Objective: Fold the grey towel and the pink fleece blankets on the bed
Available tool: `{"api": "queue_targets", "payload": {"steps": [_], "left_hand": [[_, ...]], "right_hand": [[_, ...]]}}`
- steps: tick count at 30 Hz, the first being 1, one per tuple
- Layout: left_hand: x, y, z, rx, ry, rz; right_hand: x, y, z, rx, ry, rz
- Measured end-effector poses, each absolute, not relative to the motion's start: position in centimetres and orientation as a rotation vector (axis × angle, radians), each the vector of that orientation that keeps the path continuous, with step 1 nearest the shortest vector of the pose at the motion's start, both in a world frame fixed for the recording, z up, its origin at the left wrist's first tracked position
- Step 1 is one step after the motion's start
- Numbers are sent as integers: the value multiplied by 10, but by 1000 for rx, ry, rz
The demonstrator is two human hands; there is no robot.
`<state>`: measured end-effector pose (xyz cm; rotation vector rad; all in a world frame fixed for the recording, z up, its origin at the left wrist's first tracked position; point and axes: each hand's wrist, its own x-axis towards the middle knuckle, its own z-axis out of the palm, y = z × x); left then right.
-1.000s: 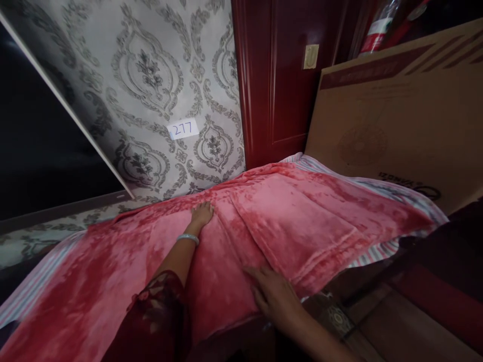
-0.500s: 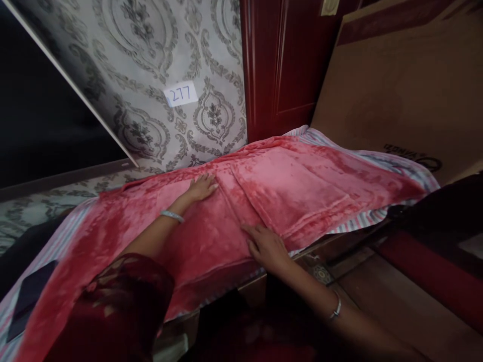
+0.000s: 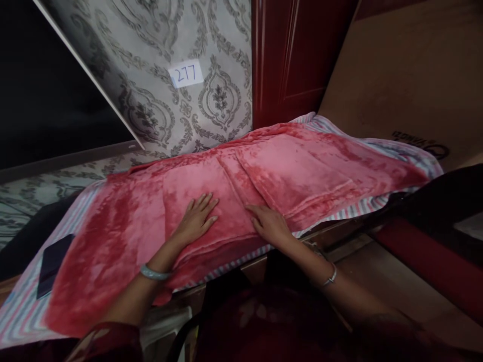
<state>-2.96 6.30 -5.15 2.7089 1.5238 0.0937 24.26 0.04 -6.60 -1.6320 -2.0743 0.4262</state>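
A pink plush blanket (image 3: 98, 241) is spread across a long surface. Two squarish, paler plush panels lie on it: a left panel (image 3: 204, 176) and a right panel (image 3: 298, 171), with a narrow gap and folded edges between them. My left hand (image 3: 196, 218) rests flat on the left panel, its fingers spread. At that panel's right edge, near the front, my right hand (image 3: 270, 225) touches the fabric with index finger stretched and thumb apart; its other fingers are partly hidden. I cannot see cloth pinched in either hand.
Under the blanket is a striped cloth (image 3: 32, 301), with a dark flat object (image 3: 55, 264) on its left part. A large dark screen (image 3: 56, 90) stands at left. A paper marked 277 (image 3: 185, 74) is on the wall. At right leans a cardboard box (image 3: 407, 75).
My left hand has moved from the panel's far edge toward me, down to its middle. My right hand stays at the panel's right edge. The view has tilted slightly downward.
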Motion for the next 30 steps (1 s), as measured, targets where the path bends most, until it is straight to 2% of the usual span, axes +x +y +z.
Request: {"api": "queue_targets", "payload": {"steps": [8,18,25,30], "left_hand": [[-27,61,-52,2723,1517,151],[-25,59,-52,2706,1542,165],[-26,59,-51,2703,1530,184],[-29,59,-54,2699,1521,205]], "right_hand": [[244,1,-68,-1605,-2008,450],[255,1,-70,-1491,-1816,631],[253,8,-65,-1256,-1831,612],[252,5,-72,-1388,-1895,617]]}}
